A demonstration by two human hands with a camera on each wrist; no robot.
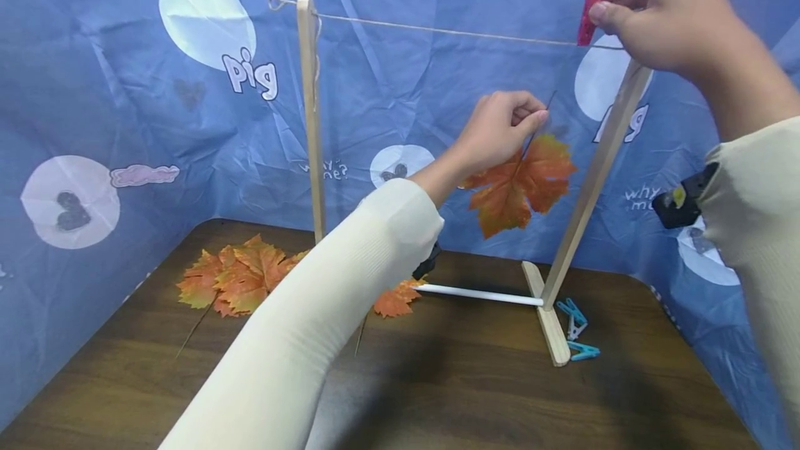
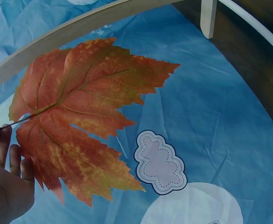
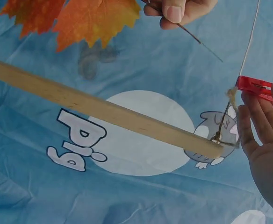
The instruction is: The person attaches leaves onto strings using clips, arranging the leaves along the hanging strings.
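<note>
Pale sleeve (image 1: 337, 297); hands (image 1: 496, 129) (image 1: 665, 12) pinch leaf (image 1: 521, 186) (left), clothespin (image 1: 587, 16) (right).

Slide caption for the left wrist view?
Left hand holding a jagged orange leaf by its thin stem, blue printed backdrop behind.

Gap beneath the string (image 1: 450, 32), between 2 wooden posts (image 1: 310, 110)
Room lies left of the left hand (image 1: 503, 127), which blocks the right side with its leaf (image 1: 540, 179). A white rod (image 1: 481, 294) crosses low; the red clothespin (image 1: 586, 19) and right hand (image 1: 669, 16) obstruct the string's right end.
</note>
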